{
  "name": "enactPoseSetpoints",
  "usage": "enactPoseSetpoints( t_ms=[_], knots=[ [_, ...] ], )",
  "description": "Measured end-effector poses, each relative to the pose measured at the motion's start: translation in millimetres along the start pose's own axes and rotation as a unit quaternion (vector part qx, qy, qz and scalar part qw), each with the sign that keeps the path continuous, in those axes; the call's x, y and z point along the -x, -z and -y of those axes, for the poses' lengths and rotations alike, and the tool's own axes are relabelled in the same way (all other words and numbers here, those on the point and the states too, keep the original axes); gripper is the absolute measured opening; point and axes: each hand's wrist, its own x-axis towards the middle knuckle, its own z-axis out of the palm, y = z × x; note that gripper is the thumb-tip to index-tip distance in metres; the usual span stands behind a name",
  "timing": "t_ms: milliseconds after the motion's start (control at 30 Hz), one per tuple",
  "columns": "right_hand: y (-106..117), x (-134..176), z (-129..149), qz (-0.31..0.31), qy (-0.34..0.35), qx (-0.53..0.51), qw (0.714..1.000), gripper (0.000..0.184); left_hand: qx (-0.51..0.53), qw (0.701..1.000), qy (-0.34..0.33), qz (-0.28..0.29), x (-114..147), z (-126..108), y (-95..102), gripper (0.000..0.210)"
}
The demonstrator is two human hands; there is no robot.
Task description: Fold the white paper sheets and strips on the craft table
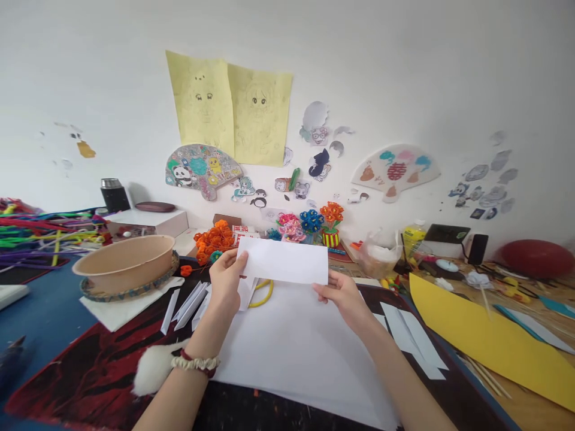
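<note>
A white paper strip is held up level between both hands, above a large white sheet on the table. My left hand pinches its left end, thumb in front. At the lower right corner, my right hand grips the strip between thumb and fingers. Behind my left wrist lie folded white paper strips. Flat white paper pieces rest to the right of my right forearm. Yellow scissor handles show just beneath the held strip; their blades are hidden.
A beige basin stands at the left, near colourful pipe cleaners. White fluffy stuffing lies by my left forearm. Orange pipe-cleaner flowers sit at the back. Yellow card and wooden sticks are at the right.
</note>
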Motion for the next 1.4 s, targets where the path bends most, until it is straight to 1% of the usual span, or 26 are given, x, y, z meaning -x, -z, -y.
enactPoseSetpoints(
  t_ms=[67, 133, 200, 300, 367, 433, 500, 600, 733, 800, 900, 1000, 1067, 1133, 1267, 1333, 1400],
  knots=[
    [5, -2, 0, -0.035, 0.003, -0.002, 0.999, 0.037, 0.001, 1.000, -0.004, -0.005, 0, -1, 0.7, 0.045],
    [8, -2, 2, -0.050, 0.007, -0.009, 0.999, 0.036, 0.001, 1.000, -0.006, -0.005, 1, -2, 0.6, 0.045],
    [9, -1, 4, -0.028, 0.010, -0.014, 0.999, 0.036, 0.001, 1.000, -0.006, -0.005, 1, -2, 0.0, 0.045],
    [5, 3, 7, 0.039, 0.009, -0.003, 0.999, 0.039, 0.001, 1.000, -0.009, -0.011, 2, -1, -1.0, 0.043],
    [2, 6, 9, 0.074, 0.010, 0.007, 0.997, 0.046, 0.001, 1.000, -0.010, -0.014, 3, 0, -1.3, 0.043],
    [-2, 8, 8, 0.097, 0.003, 0.010, 0.995, 0.052, 0.002, 1.000, -0.009, -0.014, 4, 0, -1.3, 0.042],
    [-4, 9, 6, 0.100, -0.004, 0.006, 0.995, 0.049, 0.000, 1.000, -0.005, -0.009, 4, -1, -1.1, 0.041],
    [-4, 6, -1, 0.065, -0.001, 0.015, 0.998, 0.036, -0.005, 1.000, 0.004, 0.011, 5, -3, -1.2, 0.042],
    [3, 0, -7, -0.049, 0.018, 0.062, 0.997, 0.039, -0.026, 0.999, 0.008, 0.044, 5, -5, -1.8, 0.040],
    [8, -2, -7, -0.093, 0.030, 0.072, 0.993, 0.040, -0.045, 0.998, 0.004, 0.053, 5, -5, -2.0, 0.037],
    [13, -4, -4, -0.119, 0.047, 0.069, 0.989, 0.040, -0.078, 0.995, -0.003, 0.065, 4, -5, -1.5, 0.037],
    [15, -4, -1, -0.132, 0.059, 0.062, 0.988, 0.040, -0.117, 0.989, -0.004, 0.090, 2, -5, 0.1, 0.036],
    [14, -3, 0, -0.126, 0.061, 0.059, 0.988, 0.039, -0.150, 0.982, 0.001, 0.115, 1, -5, 1.0, 0.034],
    [11, -2, 1, -0.111, 0.060, 0.057, 0.990, 0.038, -0.190, 0.970, 0.009, 0.153, 1, -5, 1.0, 0.033],
    [1, -1, 1, -0.082, 0.050, 0.068, 0.993, 0.041, -0.289, 0.926, 0.032, 0.240, 5, -2, -1.3, 0.030],
    [-2, -2, 0, -0.079, 0.042, 0.086, 0.992, 0.041, -0.349, 0.902, 0.029, 0.252, 7, 0, -2.4, 0.026],
    [0, -4, 1, -0.094, 0.034, 0.113, 0.989, 0.040, -0.412, 0.881, 0.010, 0.232, 7, 1, -2.8, 0.021]
  ],
)
